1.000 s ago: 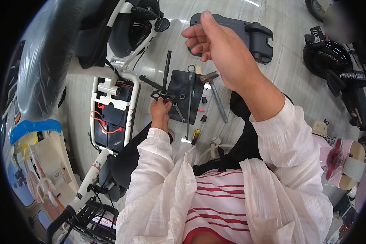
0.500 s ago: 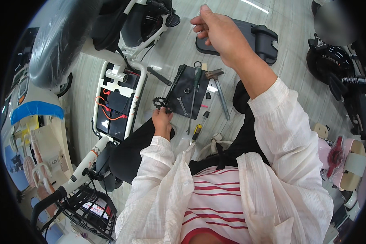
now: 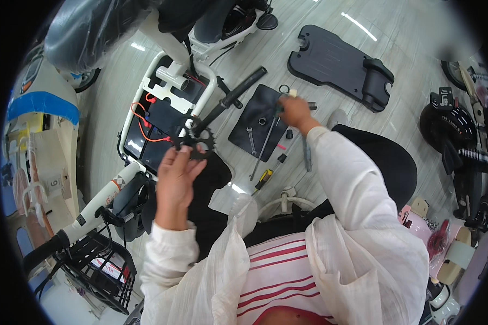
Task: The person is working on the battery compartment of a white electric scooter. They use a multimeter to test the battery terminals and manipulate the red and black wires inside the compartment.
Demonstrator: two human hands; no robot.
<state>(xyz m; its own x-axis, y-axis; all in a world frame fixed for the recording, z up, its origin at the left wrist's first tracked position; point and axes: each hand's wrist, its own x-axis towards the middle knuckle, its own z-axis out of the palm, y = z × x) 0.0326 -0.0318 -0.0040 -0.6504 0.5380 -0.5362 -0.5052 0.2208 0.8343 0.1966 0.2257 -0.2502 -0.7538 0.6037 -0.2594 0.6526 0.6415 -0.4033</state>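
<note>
My left hand grips a black toothed chainring by its near edge. A long dark shaft sticks out from the chainring, tilted up to the right; the whole piece is held above the floor. At the far right corner of a black mat, my right hand has its fingers closed on the handle of a long screwdriver, whose shank lies slanting across the mat. A wrench and a socket rest there too. Partly under my right hand and sleeve is a hammer.
A white-framed electric bike stands to the left, its battery bay uncovered with orange wires. A black footboard cover lies at the far right. Near my knees are a yellow-and-black screwdriver and a small stool.
My left hand has lifted the chainring and shaft off the mat toward the bike. From above the footboard cover, my right hand has come down to the screwdriver's handle.
</note>
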